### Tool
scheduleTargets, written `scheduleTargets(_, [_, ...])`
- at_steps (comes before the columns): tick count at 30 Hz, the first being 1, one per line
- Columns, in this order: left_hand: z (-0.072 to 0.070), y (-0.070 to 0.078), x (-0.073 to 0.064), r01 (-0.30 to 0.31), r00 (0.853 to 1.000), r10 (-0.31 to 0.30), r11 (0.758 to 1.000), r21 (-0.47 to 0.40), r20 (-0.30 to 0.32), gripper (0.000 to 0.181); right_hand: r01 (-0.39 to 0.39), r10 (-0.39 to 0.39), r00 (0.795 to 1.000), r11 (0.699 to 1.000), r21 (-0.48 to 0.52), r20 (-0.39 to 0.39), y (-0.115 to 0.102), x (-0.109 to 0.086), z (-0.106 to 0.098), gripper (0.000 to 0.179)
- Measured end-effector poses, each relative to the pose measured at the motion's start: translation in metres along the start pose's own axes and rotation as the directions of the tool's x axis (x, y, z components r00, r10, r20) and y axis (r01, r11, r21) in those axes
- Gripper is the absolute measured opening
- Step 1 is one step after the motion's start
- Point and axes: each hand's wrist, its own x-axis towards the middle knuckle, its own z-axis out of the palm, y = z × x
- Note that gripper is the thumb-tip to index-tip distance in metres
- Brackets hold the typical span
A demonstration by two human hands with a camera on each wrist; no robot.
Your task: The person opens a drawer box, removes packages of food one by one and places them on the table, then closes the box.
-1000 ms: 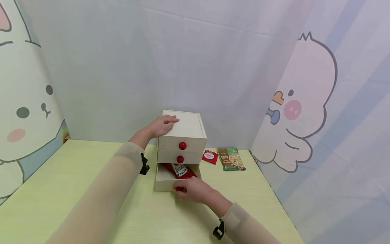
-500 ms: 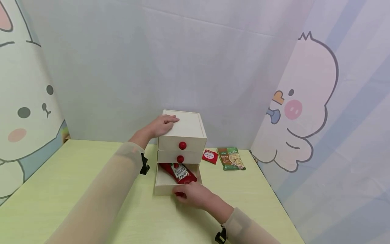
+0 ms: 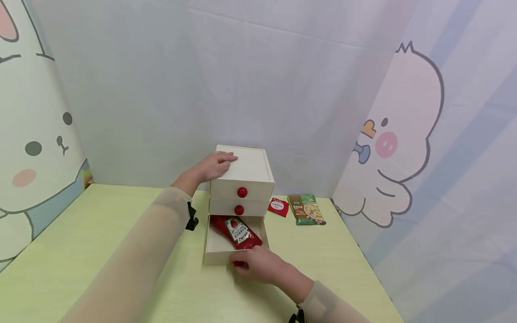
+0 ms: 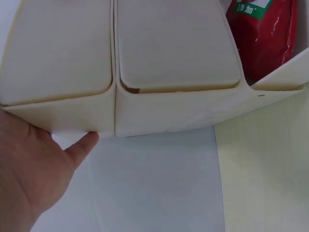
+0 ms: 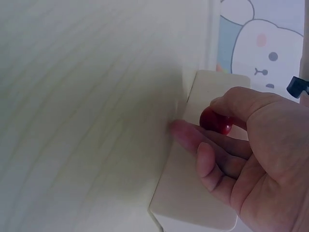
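Note:
My left hand [image 3: 212, 166] rests on the top left edge of a small white drawer cabinet [image 3: 249, 163]. In the left wrist view its thumb [image 4: 83, 147] touches the cabinet's side. Low at the front, the thumb and fingers of my right hand [image 3: 261, 265] pinch the round red knob [image 5: 216, 121] of the bottom drawer [image 3: 217, 257]. That drawer is pulled out, and a red Heinz ketchup pouch [image 3: 239, 232] lies slantwise inside. The two drawers above are pushed in, each with its red knob showing.
Right of the cabinet, a small red packet [image 3: 278, 206] and a green and brown food packet [image 3: 306, 210] lie flat on the pale yellow-green table [image 3: 101, 233]. A curtain [image 3: 258, 80] with cartoon animals hangs behind and at both sides.
The right hand has drawn the bottom drawer toward me, so more of the ketchup pouch shows. The left hand has stayed in place on the cabinet.

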Motion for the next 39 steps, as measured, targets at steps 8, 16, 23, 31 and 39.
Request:
scheduleTargets(8, [0.001, 0.0, -0.001, -0.006, 1.0, 0.007, 1.0, 0.013, -0.012, 0.054, 0.007, -0.008, 1.0, 1.0, 0.021, 0.009, -0.008, -0.009, 0.001, 0.018])
scheduleTargets(16, [0.001, 0.001, -0.002, 0.0, 1.0, 0.0, 1.0, 0.013, -0.011, 0.054, 0.039, -0.039, 0.999, 0.999, 0.006, -0.012, -0.011, -0.013, 0.003, 0.016])
scheduleTargets(23, [0.001, 0.003, -0.003, 0.002, 1.0, -0.002, 1.0, 0.022, -0.012, 0.055, 0.042, -0.042, 0.999, 0.999, 0.019, 0.002, -0.013, -0.017, 0.002, 0.013])
scheduleTargets(31, [0.001, 0.002, 0.0, 0.003, 1.0, -0.003, 1.0, 0.024, -0.014, 0.055, 0.045, -0.045, 0.999, 0.999, 0.009, -0.003, -0.016, -0.018, 0.003, 0.015])
scheduleTargets(39, [0.002, -0.002, 0.001, -0.002, 1.0, 0.002, 1.0, 0.014, -0.015, 0.055, 0.03, -0.03, 0.999, 0.999, 0.012, 0.012, -0.018, -0.019, 0.003, 0.015])
